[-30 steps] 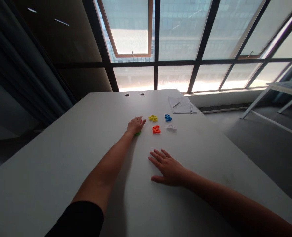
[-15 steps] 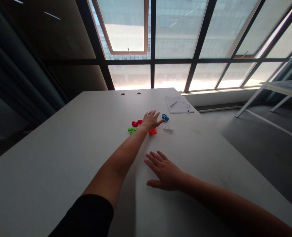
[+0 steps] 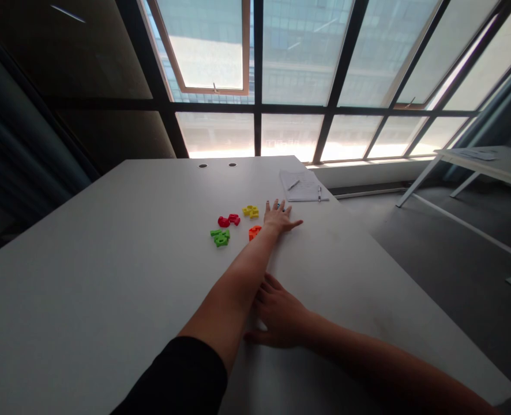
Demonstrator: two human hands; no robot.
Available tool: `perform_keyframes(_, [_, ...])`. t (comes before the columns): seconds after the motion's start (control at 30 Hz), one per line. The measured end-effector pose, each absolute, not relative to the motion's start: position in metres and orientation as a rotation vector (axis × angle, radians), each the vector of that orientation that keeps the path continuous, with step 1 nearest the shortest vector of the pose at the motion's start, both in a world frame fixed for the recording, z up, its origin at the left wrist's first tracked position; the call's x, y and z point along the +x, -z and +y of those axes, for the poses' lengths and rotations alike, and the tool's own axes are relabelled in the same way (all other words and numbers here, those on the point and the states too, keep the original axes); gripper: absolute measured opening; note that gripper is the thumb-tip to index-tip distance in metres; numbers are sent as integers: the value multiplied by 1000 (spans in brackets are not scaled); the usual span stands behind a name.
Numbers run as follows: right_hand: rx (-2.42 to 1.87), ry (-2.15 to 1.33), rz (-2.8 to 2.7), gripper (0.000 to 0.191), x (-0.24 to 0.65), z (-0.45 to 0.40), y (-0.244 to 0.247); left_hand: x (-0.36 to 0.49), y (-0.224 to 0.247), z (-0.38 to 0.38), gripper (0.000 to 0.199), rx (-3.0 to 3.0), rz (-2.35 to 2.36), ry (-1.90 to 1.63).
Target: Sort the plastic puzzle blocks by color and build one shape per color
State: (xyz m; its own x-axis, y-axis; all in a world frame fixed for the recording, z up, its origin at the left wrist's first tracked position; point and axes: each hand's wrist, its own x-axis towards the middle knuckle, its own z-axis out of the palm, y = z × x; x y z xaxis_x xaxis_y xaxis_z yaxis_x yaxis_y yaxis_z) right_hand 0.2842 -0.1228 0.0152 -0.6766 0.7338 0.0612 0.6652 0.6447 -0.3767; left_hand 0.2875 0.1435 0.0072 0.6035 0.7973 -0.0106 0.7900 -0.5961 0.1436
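Left hand (image 3: 279,218) is flat with fingers spread, just past the orange plastic piece (image 3: 254,232) on the white table (image 3: 108,276), maybe touching a blue piece (image 3: 277,208), hard to tell; right hand (image 3: 279,317) lies open by the left forearm (image 3: 238,282).

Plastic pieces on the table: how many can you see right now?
5: the red piece, green piece, orange piece and yellow piece left of the left hand, plus what looks like a blue piece at its fingers. More may be hidden under that hand.
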Motion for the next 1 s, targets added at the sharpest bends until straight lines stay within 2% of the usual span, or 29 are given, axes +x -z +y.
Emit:
perform_keyframes(0.43, [-1168,-580,-2647,88,287,-125,-17,217,-9,152,90,2509,1633,-32])
perform_keyframes(0.7, [-1179,-535,-2669,88,288,-125,-14,173,-11,123,61,2578,1605,-93])
perform_keyframes(0.87, [-1185,-532,-2706,92,289,-122,-10,129,-18,112,54,2733,1439,-171])
perform_keyframes(1.0, [-1188,-539,-2705,92,290,-122,-10,95,-27,111,47,2811,1320,-99])
